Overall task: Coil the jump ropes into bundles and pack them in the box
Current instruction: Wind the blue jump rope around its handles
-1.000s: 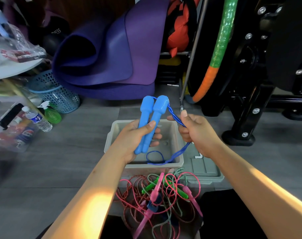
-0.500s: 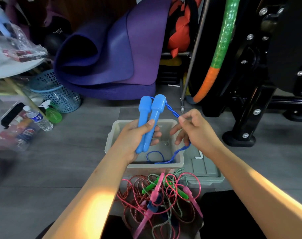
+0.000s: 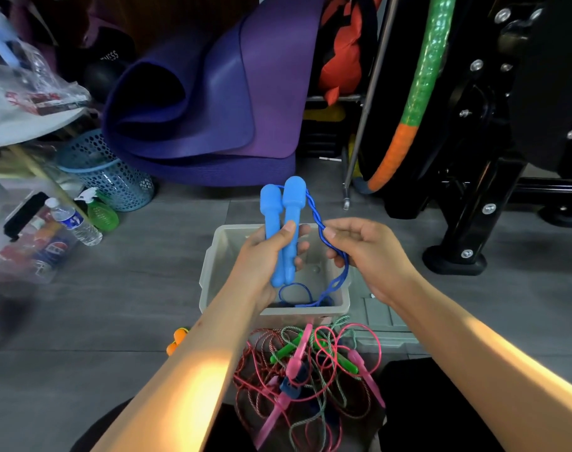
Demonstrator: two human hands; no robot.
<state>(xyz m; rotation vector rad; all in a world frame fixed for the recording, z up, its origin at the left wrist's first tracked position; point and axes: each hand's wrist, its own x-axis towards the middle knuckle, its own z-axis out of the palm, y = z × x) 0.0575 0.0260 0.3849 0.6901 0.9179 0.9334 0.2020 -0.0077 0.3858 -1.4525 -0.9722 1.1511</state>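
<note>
The left hand (image 3: 265, 256) is clamping the 2 blue handles (image 3: 283, 230) together upright above the box (image 3: 212, 265), anchoring the coil. At 3 o'clock, the right hand (image 3: 366, 256) is curling around the blue rope (image 3: 330, 243), guiding its slack into loops.

The left hand (image 3: 265, 256) covers the middle of the two blue handles (image 3: 283, 230). The box's (image 3: 212, 272) near wall hides where the blue cord (image 3: 338, 278) ends. The rope pile (image 3: 310, 370) runs off the bottom edge. Clutter at the left edge is blurred.
</note>
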